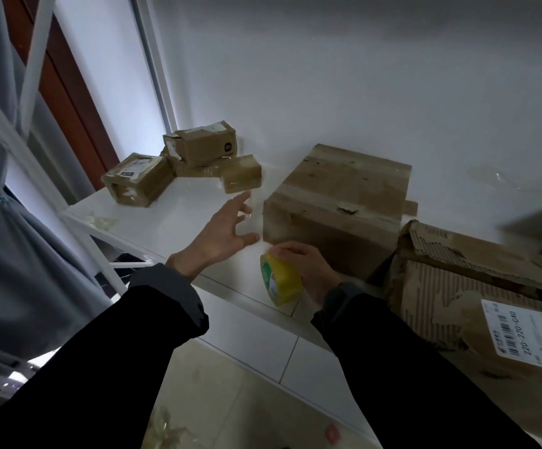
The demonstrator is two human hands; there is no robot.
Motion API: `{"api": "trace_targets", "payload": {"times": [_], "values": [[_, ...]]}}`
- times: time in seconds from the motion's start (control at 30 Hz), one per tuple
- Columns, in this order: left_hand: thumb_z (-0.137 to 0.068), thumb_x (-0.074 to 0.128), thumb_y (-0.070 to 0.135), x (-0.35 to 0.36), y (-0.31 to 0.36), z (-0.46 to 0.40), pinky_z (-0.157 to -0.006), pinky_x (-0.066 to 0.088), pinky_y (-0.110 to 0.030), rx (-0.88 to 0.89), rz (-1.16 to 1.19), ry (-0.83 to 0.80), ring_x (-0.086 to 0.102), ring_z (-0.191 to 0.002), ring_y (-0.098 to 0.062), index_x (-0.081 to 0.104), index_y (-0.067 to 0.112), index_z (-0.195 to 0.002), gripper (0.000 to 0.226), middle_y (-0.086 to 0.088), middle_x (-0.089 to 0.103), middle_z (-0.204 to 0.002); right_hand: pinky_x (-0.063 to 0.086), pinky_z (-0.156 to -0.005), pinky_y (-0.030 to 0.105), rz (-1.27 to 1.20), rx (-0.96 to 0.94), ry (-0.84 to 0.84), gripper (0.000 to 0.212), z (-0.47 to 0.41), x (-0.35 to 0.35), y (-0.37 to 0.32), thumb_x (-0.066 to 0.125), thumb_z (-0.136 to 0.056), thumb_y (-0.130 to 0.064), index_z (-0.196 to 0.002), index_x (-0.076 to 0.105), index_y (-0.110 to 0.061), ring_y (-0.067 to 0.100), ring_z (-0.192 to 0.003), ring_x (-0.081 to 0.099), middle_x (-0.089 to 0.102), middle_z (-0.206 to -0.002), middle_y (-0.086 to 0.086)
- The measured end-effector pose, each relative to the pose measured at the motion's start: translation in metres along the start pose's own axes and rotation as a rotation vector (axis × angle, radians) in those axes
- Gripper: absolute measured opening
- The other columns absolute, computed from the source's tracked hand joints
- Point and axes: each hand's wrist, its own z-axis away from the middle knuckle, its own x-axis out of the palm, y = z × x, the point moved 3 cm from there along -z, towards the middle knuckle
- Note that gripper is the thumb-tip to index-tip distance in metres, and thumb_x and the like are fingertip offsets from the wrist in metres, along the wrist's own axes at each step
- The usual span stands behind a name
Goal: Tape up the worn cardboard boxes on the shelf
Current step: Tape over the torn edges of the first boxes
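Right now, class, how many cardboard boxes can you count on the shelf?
6: four small brown cardboard boxes clustered far left, one large taped box centre, one torn labelled box right. Others may be hidden.

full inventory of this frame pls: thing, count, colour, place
small cardboard boxes: 4, brown, clustered at the shelf's far left corner, one stacked on top
medium box: 1, brown, taped, mid-shelf against the wall
torn box: 1, brown, outer layer ripped, white shipping label, right foreground
tape roll: 1, yellow, at the shelf's front edge by the medium box
shelf: 1, white
wall: white, behind the shelf
curtain: grey, left
tape scraps: clear, on the shelf's left edge
left hand: fingers spread, near the medium box's left corner
right hand: grips the tape roll
sleeves: 2, black
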Motion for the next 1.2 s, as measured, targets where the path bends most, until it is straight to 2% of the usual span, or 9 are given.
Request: {"api": "trace_targets", "payload": {"times": [0.13, 0.3, 0.4, 0.53, 0.6, 0.77, 0.97, 1.1, 1.2], "values": [[-0.086, 0.079, 0.019, 0.003, -0.013, 0.006, -0.097, 0.04, -0.019, -0.064, 0.042, 0.002, 0.052, -0.118, -0.012, 0.033, 0.019, -0.154, 0.082, 0.001, 0.058, -0.131, 0.056, -0.089, 0.044, 0.008, -0.01, -0.007, 0.021, 0.005, -0.001, 0.003, 0.066, -0.094, -0.025, -0.108, 0.071, -0.01, 0.028, -0.103, 0.062, 0.064, -0.119, 0.016], [-0.087, 0.078, 0.017, -0.002, -0.015, 0.006, -0.088, 0.045, -0.024, -0.012, 0.007, 0.016, 0.059, -0.111, -0.01, 0.054, 0.026, -0.139, 0.058, 0.013, 0.072, -0.111, 0.053, -0.094, 0.049, 0.01, -0.016, 0.026, 0.021, 0.01, -0.001, 0.003, 0.066, -0.094, -0.025, -0.107, 0.072, -0.01, 0.028, -0.103, 0.061, 0.066, -0.118, 0.014], [-0.088, 0.076, 0.011, -0.005, -0.015, 0.004, -0.085, 0.043, -0.018, 0.034, 0.003, -0.004, 0.06, -0.103, -0.014, 0.06, 0.029, -0.132, 0.051, 0.012, 0.073, -0.102, 0.052, -0.095, 0.05, 0.01, -0.018, 0.032, 0.021, 0.011, -0.002, 0.003, 0.068, -0.093, -0.024, -0.107, 0.072, -0.008, 0.03, -0.105, 0.06, 0.065, -0.121, 0.016], [-0.088, 0.075, 0.007, -0.004, -0.017, 0.002, -0.077, 0.047, -0.01, 0.035, 0.022, -0.017, 0.059, -0.1, -0.021, 0.056, 0.034, -0.139, 0.06, -0.007, 0.061, -0.115, 0.052, -0.095, 0.05, 0.025, -0.013, 0.045, 0.019, 0.014, -0.001, 0.003, 0.068, -0.093, -0.027, -0.105, 0.074, -0.013, 0.035, -0.114, 0.06, 0.066, -0.12, 0.012], [-0.087, 0.076, 0.006, 0.0, -0.014, 0.003, -0.077, 0.049, -0.01, 0.053, -0.009, -0.012, 0.055, -0.101, -0.014, 0.049, 0.031, -0.146, 0.069, -0.01, 0.054, -0.121, 0.053, -0.095, 0.05, 0.033, -0.01, 0.04, 0.018, 0.015, -0.001, 0.002, 0.066, -0.094, -0.028, -0.104, 0.074, -0.016, 0.035, -0.115, 0.059, 0.066, -0.12, 0.009], [-0.084, 0.078, 0.006, 0.02, 0.0, 0.006, -0.076, 0.053, -0.012, 0.061, 0.074, -0.03, 0.061, -0.095, -0.013, 0.03, 0.034, -0.156, 0.09, -0.006, 0.042, -0.13, 0.051, -0.097, 0.051, 0.037, -0.034, 0.037, 0.014, 0.017, -0.002, 0.004, 0.062, -0.097, -0.023, -0.103, 0.074, -0.018, 0.034, -0.114, 0.06, 0.067, -0.115, 0.008], [-0.075, 0.079, -0.013, 0.051, 0.007, 0.004, -0.071, 0.056, -0.016, 0.043, 0.203, -0.014, 0.073, -0.079, -0.007, 0.034, 0.026, -0.155, 0.099, -0.011, 0.044, -0.128, 0.048, -0.087, 0.043, 0.024, -0.052, -0.007, 0.025, 0.023, -0.003, 0.004, 0.072, -0.082, -0.036, -0.103, 0.072, -0.022, 0.022, -0.101, 0.06, 0.065, -0.108, 0.006], [-0.076, 0.078, -0.014, 0.052, 0.008, -0.002, -0.072, 0.058, -0.017, 0.048, 0.145, 0.034, 0.07, -0.09, -0.025, 0.037, 0.025, -0.153, 0.095, -0.014, 0.043, -0.126, 0.048, -0.082, 0.042, 0.081, -0.054, -0.044, 0.032, 0.026, -0.002, 0.008, 0.065, -0.086, -0.015, -0.116, 0.063, -0.027, 0.025, -0.099, 0.058, 0.059, -0.115, 0.014], [-0.08, 0.079, -0.002, 0.053, 0.011, -0.003, -0.079, 0.06, -0.028, 0.064, 0.046, 0.059, 0.065, -0.091, -0.023, 0.038, 0.027, -0.153, 0.089, -0.011, 0.044, -0.124, 0.048, -0.085, 0.042, 0.063, -0.096, -0.046, 0.046, 0.03, 0.002, 0.013, 0.068, -0.083, -0.012, -0.124, 0.055, -0.028, 0.026, -0.105, 0.058, 0.06, -0.118, 0.013]]}}
